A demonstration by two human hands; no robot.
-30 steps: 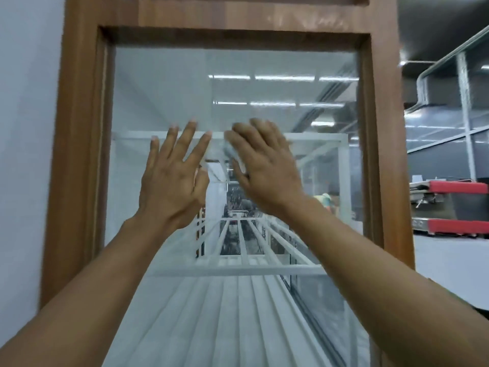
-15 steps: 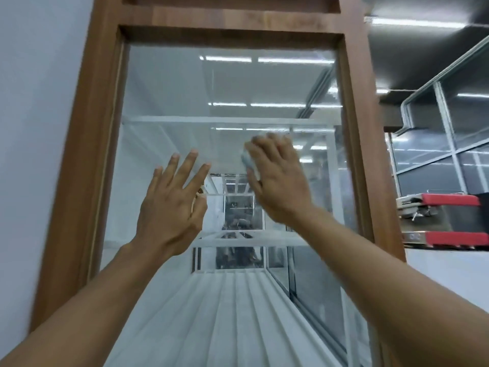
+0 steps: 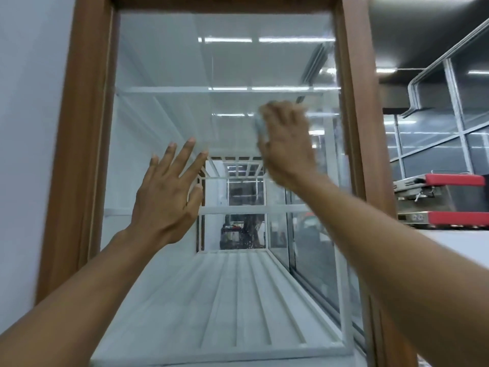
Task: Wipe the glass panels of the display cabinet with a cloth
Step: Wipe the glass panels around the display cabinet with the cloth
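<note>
Inside the wooden frame [image 3: 79, 154], the left hand [image 3: 166, 200] lies at about 8 o'clock on the glass panel [image 3: 164, 75], fingers spread and straight, holding nothing. At 1 o'clock from it the blurred right hand [image 3: 288, 147] presses the cloth [image 3: 258, 126] to the pane, fingers together and seemingly flat, a pale edge showing at its 10 o'clock. The pane's long axis runs 12 to 6, so the cloth hand, nearer the 3 o'clock upright, likely strokes toward 6.

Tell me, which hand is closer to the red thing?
Right. The right hand is on the glass, nearer the red-padded machine off to its right; the left hand sits farther left.
</note>
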